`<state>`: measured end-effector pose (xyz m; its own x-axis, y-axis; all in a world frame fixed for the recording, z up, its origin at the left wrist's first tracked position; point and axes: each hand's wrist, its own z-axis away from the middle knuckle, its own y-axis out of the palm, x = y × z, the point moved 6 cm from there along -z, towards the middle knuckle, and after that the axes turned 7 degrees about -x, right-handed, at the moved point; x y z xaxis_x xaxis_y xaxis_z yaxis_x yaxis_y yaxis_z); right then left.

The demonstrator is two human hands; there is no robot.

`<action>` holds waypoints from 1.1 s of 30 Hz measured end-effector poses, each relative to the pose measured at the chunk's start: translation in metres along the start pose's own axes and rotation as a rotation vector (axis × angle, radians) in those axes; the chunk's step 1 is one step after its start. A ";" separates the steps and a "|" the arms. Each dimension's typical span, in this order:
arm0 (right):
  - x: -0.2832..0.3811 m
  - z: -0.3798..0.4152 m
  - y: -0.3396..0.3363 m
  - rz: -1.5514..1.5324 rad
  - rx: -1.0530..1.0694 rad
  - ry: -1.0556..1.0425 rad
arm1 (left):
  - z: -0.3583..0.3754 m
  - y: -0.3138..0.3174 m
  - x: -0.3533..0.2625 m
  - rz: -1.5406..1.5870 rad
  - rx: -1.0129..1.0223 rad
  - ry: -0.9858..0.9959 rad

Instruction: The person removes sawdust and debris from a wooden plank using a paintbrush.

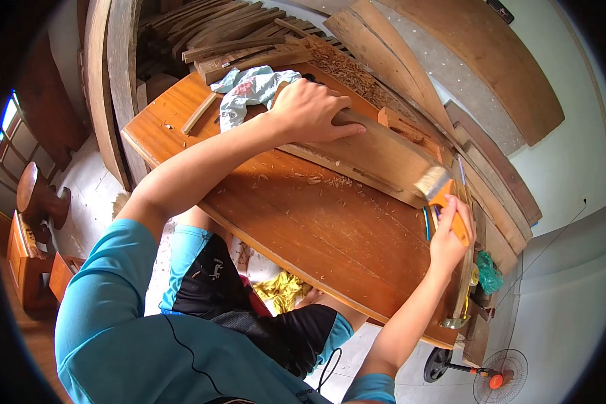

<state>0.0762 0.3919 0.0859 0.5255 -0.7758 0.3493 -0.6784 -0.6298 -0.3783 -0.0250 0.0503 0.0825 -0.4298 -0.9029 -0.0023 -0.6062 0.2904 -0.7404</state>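
A curved wooden plank (377, 151) is laid across the top of an orange-brown workbench (303, 229), running from the middle of the bench toward its far right end. The left hand (313, 111) is pressed flat on the near end of the plank, fingers spread over its upper face and not curled round anything. The right hand (451, 236) is closed round the orange handle of a paintbrush (444, 195); the pale bristles are set against the right end of the plank, touching its edge. A blue pencil-like stick (425, 223) is seen just beside the right hand on the bench; whether it is touched by the hand cannot be told.

Wood shavings (330, 180) are scattered on the bench along the plank's lower edge. A crumpled light cloth (249, 91) is lying on the bench just behind the left hand, and a short wooden strip (199, 112) is lying to the left of the cloth. Stacked timber (229, 34) is piled behind the bench. A small floor fan (498, 377) is standing on the floor at lower right, well apart from the hands.
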 end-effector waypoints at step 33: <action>0.007 0.001 -0.004 0.090 -0.127 0.046 | 0.000 -0.006 -0.003 -0.021 0.107 -0.052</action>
<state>0.0834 0.3894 0.0888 0.4374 -0.8245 0.3590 -0.7825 -0.5457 -0.2998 -0.0198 0.0515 0.0869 -0.3805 -0.9246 -0.0192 -0.5386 0.2385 -0.8081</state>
